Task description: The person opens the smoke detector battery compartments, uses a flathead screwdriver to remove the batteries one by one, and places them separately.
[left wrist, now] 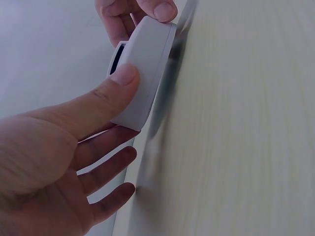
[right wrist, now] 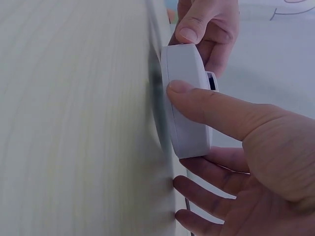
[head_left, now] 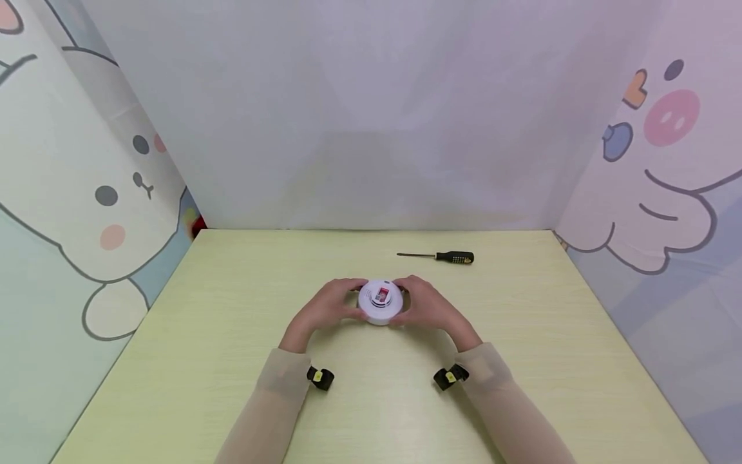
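Note:
A round white smoke detector (head_left: 368, 305), with a raised slotted centre and a red-and-white label on top, is held between both hands over the middle of the table. My left hand (head_left: 328, 305) pinches its left side, thumb on the near rim and index finger at the far side. On the opposite side my right hand (head_left: 430, 307) grips it the same way. Both wrist views show the smoke detector (left wrist: 150, 54) close over the tabletop with a shadow beneath. Its underside is hidden. The lower fingers of each hand are spread loosely, off the casing.
Beyond the hands, a screwdriver (head_left: 455, 257) with a black handle lies on the pale wooden table (head_left: 232, 290), its shaft pointing left. A white sheet (head_left: 371, 129) hangs behind the far edge, and cartoon-printed cloth (head_left: 684, 225) lines both sides.

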### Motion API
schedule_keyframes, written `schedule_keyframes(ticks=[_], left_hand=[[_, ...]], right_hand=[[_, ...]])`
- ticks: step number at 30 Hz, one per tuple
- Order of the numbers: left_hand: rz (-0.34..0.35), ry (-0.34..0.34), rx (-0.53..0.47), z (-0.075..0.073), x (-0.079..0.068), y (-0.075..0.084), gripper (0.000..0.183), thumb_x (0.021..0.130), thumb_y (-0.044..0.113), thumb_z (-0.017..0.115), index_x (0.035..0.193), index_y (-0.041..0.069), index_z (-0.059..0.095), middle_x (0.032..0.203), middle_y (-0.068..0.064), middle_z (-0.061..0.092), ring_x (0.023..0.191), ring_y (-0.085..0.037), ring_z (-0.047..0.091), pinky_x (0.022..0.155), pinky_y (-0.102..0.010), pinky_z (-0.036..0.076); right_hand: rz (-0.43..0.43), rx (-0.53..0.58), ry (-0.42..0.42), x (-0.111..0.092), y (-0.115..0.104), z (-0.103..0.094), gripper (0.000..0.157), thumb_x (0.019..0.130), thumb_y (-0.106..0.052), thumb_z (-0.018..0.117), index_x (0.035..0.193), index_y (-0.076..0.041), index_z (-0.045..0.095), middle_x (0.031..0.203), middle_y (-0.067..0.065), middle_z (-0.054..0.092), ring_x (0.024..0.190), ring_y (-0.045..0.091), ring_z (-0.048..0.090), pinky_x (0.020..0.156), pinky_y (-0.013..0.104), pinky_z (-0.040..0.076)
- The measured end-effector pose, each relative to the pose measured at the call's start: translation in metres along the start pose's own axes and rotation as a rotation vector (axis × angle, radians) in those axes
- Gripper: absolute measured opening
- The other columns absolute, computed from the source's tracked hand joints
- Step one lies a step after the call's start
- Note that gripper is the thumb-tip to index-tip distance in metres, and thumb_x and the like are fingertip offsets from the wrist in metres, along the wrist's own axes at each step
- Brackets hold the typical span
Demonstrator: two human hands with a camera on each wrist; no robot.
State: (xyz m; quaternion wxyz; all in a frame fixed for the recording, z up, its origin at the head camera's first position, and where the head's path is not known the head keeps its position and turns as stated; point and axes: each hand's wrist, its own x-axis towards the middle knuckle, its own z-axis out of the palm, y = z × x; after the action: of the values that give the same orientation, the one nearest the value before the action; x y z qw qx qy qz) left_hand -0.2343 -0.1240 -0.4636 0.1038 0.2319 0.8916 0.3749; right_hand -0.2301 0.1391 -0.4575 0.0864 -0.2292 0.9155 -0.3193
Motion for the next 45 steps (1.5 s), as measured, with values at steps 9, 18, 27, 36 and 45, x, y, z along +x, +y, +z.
schedule_keyframes(ticks=[9,18,27,36,45], left_hand=[[0.001,-0.007,0.024,0.002,-0.003,-0.001,0.075,0.085,0.022,0.092,0.150,0.007,0.059,0.149,-0.007,0.063,0.143,-0.028,0.054,0.122,-0.048,0.039],[0.024,-0.004,0.048,0.002,-0.003,-0.006,0.076,0.085,0.024,0.092,0.150,0.006,0.059,0.148,-0.008,0.064,0.142,-0.029,0.055,0.122,-0.047,0.040],[0.004,-0.002,0.049,0.001,-0.004,-0.006,0.085,0.084,0.024,0.093,0.156,0.008,0.052,0.152,-0.009,0.060,0.143,-0.030,0.053,0.122,-0.048,0.040],[0.011,0.039,0.021,0.002,-0.002,-0.005,0.081,0.081,0.018,0.096,0.151,0.013,0.056,0.150,-0.004,0.060,0.138,-0.026,0.055,0.119,-0.047,0.043],[0.061,0.030,0.108,0.004,-0.001,-0.004,0.071,0.081,0.011,0.094,0.143,0.010,0.060,0.142,-0.005,0.062,0.132,-0.026,0.057,0.117,-0.045,0.045]], right_hand=[[-0.032,0.000,-0.016,0.002,0.003,0.002,0.076,0.076,-0.025,0.099,0.138,0.000,0.064,0.133,0.011,0.067,0.127,0.029,0.060,0.114,0.051,0.046],[-0.047,-0.013,-0.024,0.001,0.003,0.000,0.075,0.076,-0.026,0.098,0.139,-0.001,0.064,0.133,0.011,0.068,0.127,0.031,0.059,0.113,0.053,0.046],[-0.094,-0.030,-0.059,0.002,0.010,-0.001,0.079,0.081,-0.024,0.095,0.145,0.001,0.058,0.136,0.012,0.065,0.128,0.031,0.058,0.115,0.052,0.046],[-0.127,-0.004,-0.017,-0.001,0.015,-0.009,0.075,0.082,-0.015,0.093,0.146,-0.001,0.056,0.142,0.014,0.061,0.128,0.034,0.060,0.112,0.050,0.050],[-0.173,0.013,-0.013,0.000,0.017,-0.009,0.062,0.084,-0.014,0.092,0.138,-0.006,0.062,0.136,0.009,0.065,0.124,0.033,0.064,0.108,0.049,0.053]])
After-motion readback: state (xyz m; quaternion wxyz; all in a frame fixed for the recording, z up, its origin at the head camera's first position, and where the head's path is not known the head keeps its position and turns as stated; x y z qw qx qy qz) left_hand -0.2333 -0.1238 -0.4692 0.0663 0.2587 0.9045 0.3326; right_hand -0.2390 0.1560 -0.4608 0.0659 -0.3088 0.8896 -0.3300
